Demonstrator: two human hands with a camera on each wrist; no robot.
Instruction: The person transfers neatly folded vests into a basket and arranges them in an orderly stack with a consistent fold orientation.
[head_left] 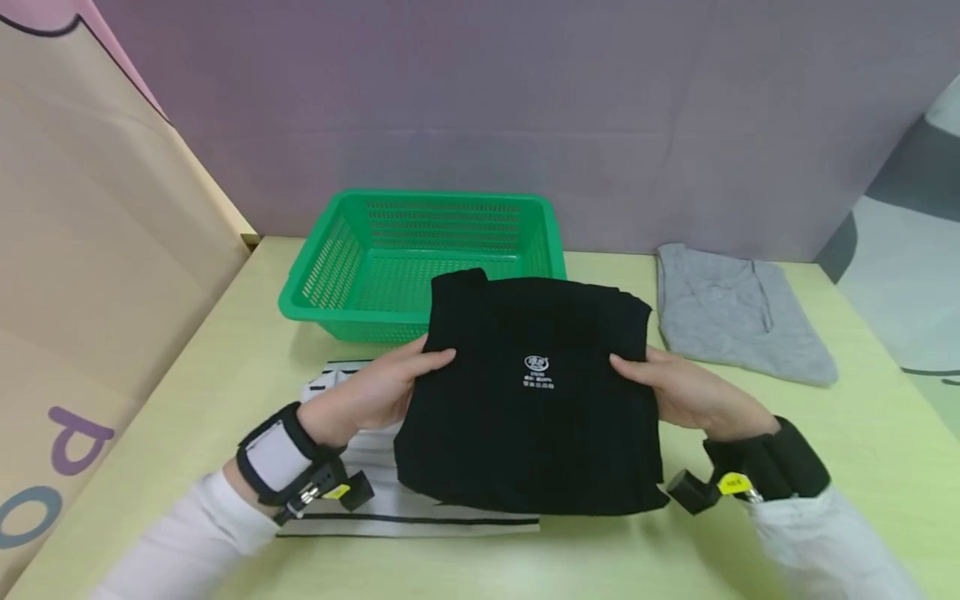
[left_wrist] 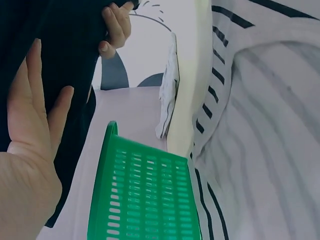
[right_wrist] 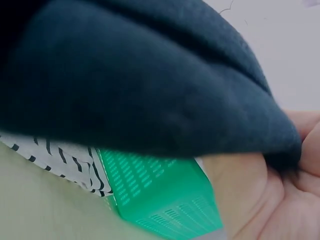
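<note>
black garment (head_left: 528,408) white printed label, unreadable, panel (head_left: 82,433) letter "P"

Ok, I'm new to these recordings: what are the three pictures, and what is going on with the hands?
No machine here: a person works with bare hands and wears three cameras. The wide picture comes from the head, the two close ones from black wrist bands. The left hand and right hand each grip a side of a folded black garment, fingers curled round its edge. Under it on the yellow table lies a white striped cloth. Behind stands a green basket, and a grey garment lies to the right.
</note>
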